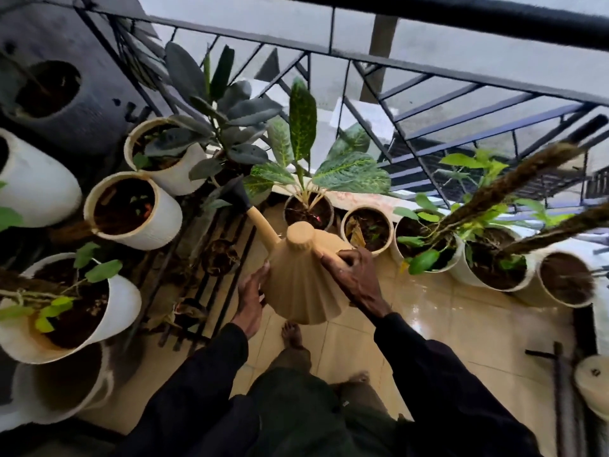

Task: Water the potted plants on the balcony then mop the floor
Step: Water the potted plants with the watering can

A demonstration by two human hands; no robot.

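Head view: right hand (354, 278) grips watering can (304, 288), its fingertips curled from sight

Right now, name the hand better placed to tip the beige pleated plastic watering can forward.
Right. The right hand curls over the beige pleated plastic watering can near its top, so it can probably tilt it; the left hand only presses flat against the side, steadying it.

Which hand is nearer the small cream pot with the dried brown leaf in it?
Right. The right hand grips the watering can just on the person's side of the cream pot. The left hand rests on the can's opposite side, farther away.
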